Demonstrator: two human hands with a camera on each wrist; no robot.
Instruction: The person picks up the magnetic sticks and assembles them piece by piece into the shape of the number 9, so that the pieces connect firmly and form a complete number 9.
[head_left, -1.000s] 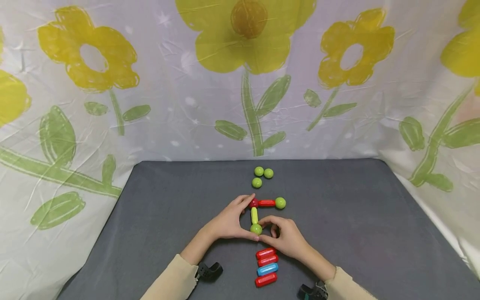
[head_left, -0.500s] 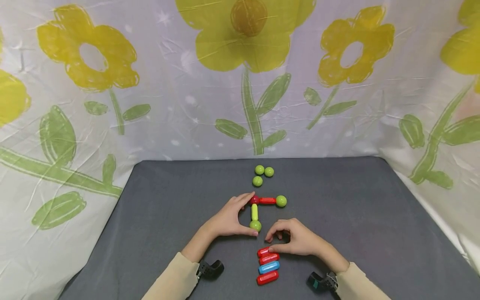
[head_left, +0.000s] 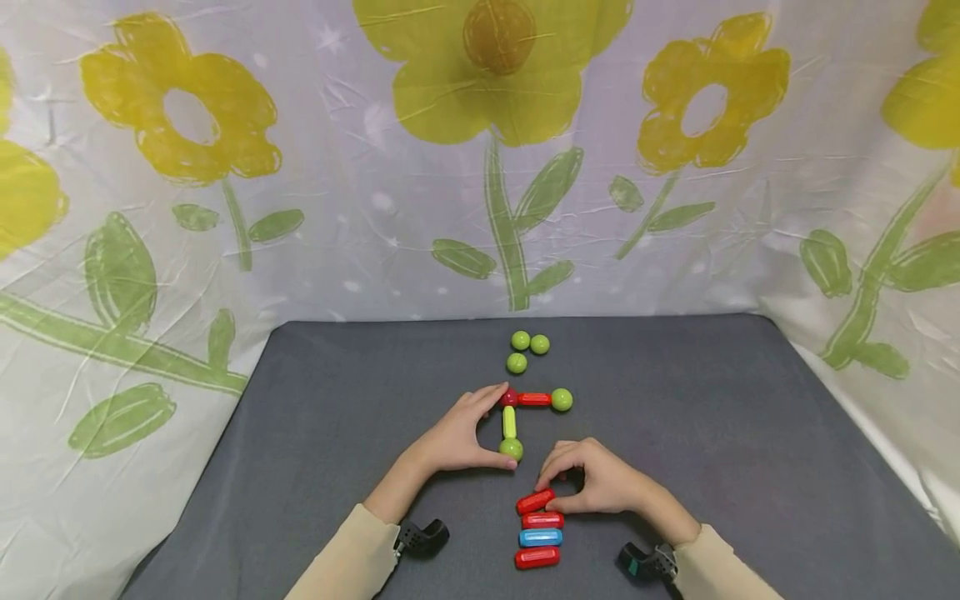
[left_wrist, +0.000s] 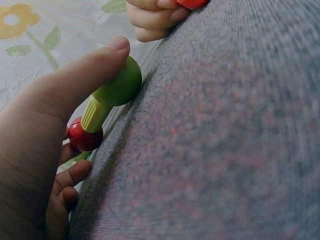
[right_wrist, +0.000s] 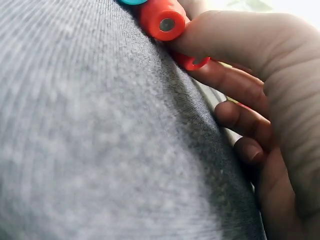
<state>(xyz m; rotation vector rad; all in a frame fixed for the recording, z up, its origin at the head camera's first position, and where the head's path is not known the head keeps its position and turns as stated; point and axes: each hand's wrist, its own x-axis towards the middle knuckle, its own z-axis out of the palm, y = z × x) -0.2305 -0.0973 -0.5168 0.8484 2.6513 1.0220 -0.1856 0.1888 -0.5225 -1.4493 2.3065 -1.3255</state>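
Observation:
My left hand (head_left: 461,433) spans an L-shaped ball-and-rod piece, fingertips at its red ball (head_left: 509,397) and thumb against the green ball (left_wrist: 122,85) at the near end. A yellow-green rod (head_left: 510,422) joins those two balls. From the red ball a red rod (head_left: 534,399) runs right to another green ball (head_left: 562,400). Below, my right hand (head_left: 600,479) pinches the farthest red magnetic rod (head_left: 536,501) of a short row between thumb and index finger. In the right wrist view this rod (right_wrist: 192,62) is partly hidden behind the thumb.
Just nearer lie a red rod (head_left: 542,521), a blue rod (head_left: 541,537) and another red rod (head_left: 537,557), side by side. Three loose green balls (head_left: 517,362) sit toward the back. The grey table (head_left: 360,367) ends at a flower-printed curtain (head_left: 337,250).
My right hand has left the near green ball, moved down and right, and taken hold of the farthest red rod, turning it slightly. The left hand stays at the L-shaped piece.

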